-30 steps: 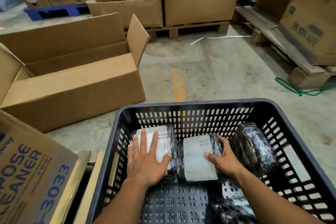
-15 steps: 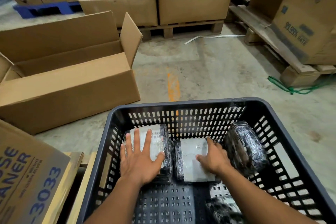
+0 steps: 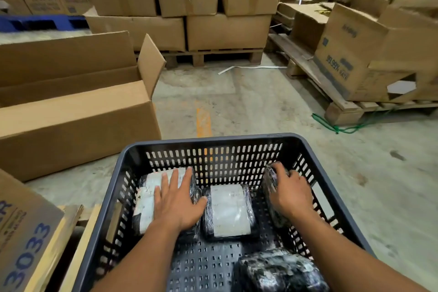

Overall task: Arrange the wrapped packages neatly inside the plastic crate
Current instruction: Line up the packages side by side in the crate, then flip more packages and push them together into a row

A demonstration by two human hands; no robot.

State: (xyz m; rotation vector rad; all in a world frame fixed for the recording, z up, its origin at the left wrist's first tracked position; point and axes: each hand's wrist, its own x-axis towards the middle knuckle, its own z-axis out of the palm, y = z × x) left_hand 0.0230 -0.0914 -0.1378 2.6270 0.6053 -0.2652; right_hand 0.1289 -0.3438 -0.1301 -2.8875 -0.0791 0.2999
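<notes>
A dark grey slotted plastic crate fills the lower middle of the view. Along its far wall lie a left package and a middle package, both black-wrapped with white labels facing up. My left hand rests flat, fingers spread, on the left package. A third black-wrapped package stands tilted against the right wall, and my right hand grips its top. Another wrapped package lies at the crate's near right corner.
An open cardboard box sits on the floor left of the crate. A printed carton is at the near left on wooden slats. Stacked cartons on pallets stand behind and to the right. A green cord lies on the concrete floor.
My right hand left the middle package and moved right onto the tilted package by the right wall. My left hand stayed on the left package.
</notes>
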